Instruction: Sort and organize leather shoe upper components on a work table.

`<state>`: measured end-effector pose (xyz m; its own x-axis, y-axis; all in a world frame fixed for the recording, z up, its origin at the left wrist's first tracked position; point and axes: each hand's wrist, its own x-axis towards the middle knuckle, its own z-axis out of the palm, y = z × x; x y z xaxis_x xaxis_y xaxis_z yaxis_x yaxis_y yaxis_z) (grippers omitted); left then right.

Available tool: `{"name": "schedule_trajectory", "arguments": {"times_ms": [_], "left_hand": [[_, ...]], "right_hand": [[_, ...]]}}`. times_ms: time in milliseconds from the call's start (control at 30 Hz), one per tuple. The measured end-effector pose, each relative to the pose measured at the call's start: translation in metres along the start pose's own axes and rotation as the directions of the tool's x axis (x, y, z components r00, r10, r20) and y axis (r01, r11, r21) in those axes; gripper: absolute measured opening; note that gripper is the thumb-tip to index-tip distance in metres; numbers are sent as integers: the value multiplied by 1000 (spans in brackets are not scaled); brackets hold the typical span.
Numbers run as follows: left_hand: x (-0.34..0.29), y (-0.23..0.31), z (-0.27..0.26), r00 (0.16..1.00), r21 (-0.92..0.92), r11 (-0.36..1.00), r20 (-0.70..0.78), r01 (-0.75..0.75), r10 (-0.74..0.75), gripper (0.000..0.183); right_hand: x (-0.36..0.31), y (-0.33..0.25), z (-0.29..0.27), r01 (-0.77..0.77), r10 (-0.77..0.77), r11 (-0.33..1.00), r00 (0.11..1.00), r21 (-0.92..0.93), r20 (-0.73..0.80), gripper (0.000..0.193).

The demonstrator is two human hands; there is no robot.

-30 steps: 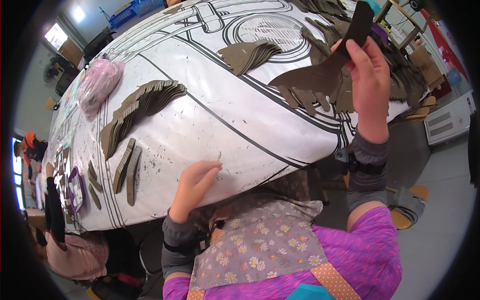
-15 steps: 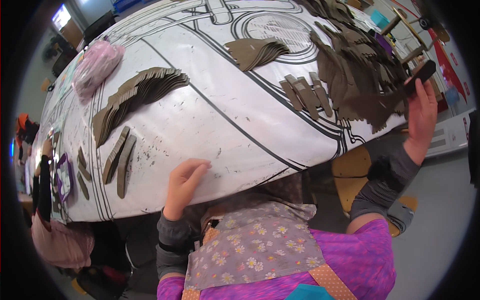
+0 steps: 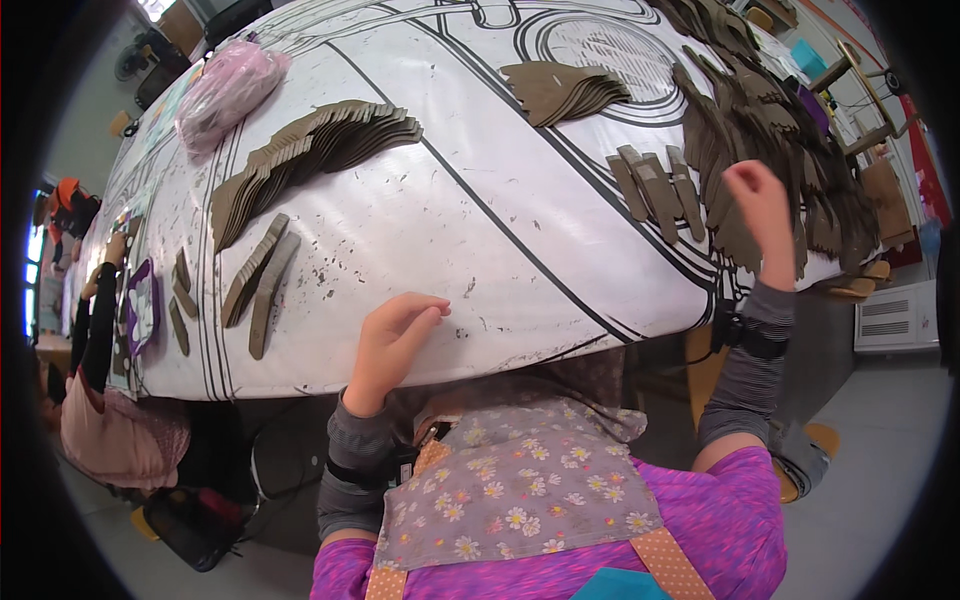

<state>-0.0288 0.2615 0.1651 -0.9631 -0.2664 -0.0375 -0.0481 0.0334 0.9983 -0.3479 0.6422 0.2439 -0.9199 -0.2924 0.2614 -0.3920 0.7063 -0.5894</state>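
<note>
My left hand point(image 3: 393, 345) rests by the table's near edge, its fingers loosely bent and its thumb apart, holding nothing. At the right, my right hand point(image 3: 758, 200) is over a large heap of brown cut fabric pieces point(image 3: 825, 190). Its fingers are curled in; what they hold, if anything, is hidden. Just left of that hand, several short brown strips point(image 3: 655, 190) lie side by side. A fanned stack of brown pieces point(image 3: 565, 92) sits beyond them. Left of centre is a longer fanned stack of brown pieces point(image 3: 310, 150), with two small bundles of strips point(image 3: 262, 280) nearer me.
The white table cover point(image 3: 500, 250) has black printed lines. A pink plastic bag point(image 3: 232, 95) lies at the far left. Near another person's sleeve point(image 3: 97, 310) at the left edge is a purple-rimmed tray point(image 3: 143, 308). Beyond the heap, at the right, stands a metal-framed stool point(image 3: 860, 95).
My right hand has come inward from the far right, where it held up a dark brown piece; that piece is no longer visible in it. My left hand keeps its pose. The view has shifted.
</note>
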Motion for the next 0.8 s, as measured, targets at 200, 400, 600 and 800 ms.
{"name": "schedule_trajectory", "arguments": {"times_ms": [200, 400, 600, 800], "left_hand": [[-2, -1, 1, 1000, 30, 1000, -7, -1, 1, 14], [-2, -1, 0, 1000, 16, 1000, -12, 1, -1, 14], [-2, -2, -1, 1000, -13, 1000, 9, -18, 18, 14], [-2, -2, -1, 1000, 1, 1000, 6, -24, 24, 14]], "right_hand": [[-9, -10, 57, -146, 152, 933, 988, -329, -7, 29], [-12, 0, 63, -177, 201, 909, 979, -378, 25, 32], [-14, -18, 64, -205, 225, 890, 974, -407, 2, 36], [-9, -16, 63, -171, 198, 870, 980, -463, 11, 36]]}}
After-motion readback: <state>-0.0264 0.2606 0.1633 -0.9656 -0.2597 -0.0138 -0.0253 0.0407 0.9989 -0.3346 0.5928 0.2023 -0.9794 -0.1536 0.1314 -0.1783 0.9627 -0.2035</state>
